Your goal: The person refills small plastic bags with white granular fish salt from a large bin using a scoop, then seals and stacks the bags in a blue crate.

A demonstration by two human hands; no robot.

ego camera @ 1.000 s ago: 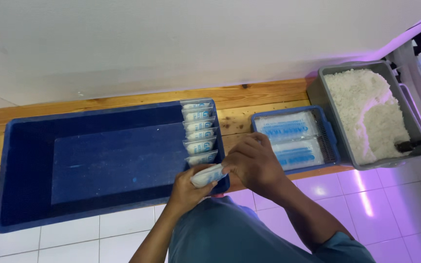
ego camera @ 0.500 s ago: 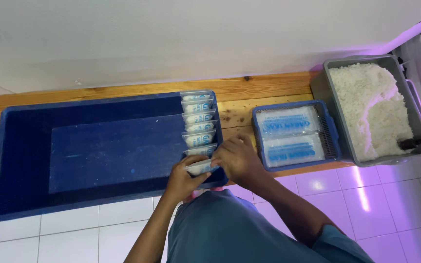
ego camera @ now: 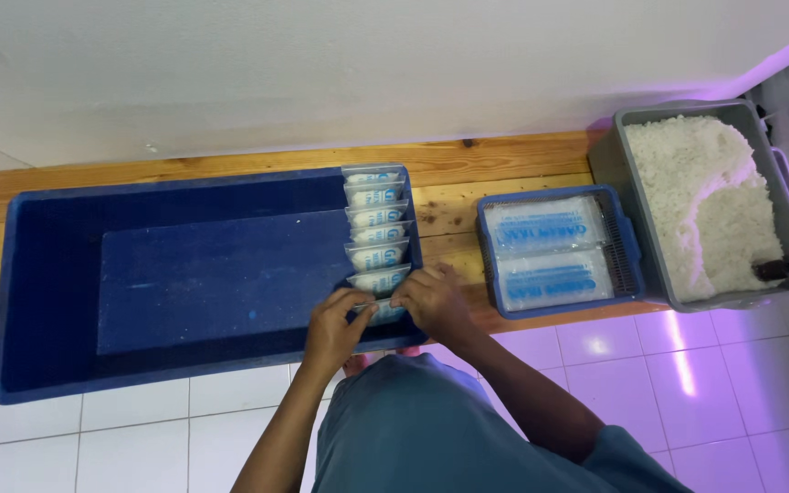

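- The left hand and the right hand each had a tight grip on one white packet.
- The packet sat in the big blue bin.

Evenly bright and sharp overall; purple glow from the right washing over floor tiles, soft shadows, slight wide-angle bending at edges.

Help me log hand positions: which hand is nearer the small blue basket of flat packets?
Right. The right hand is at the big blue tub's near right corner, just left of the small blue basket; the left hand sits farther left, both touching the nearest packet.
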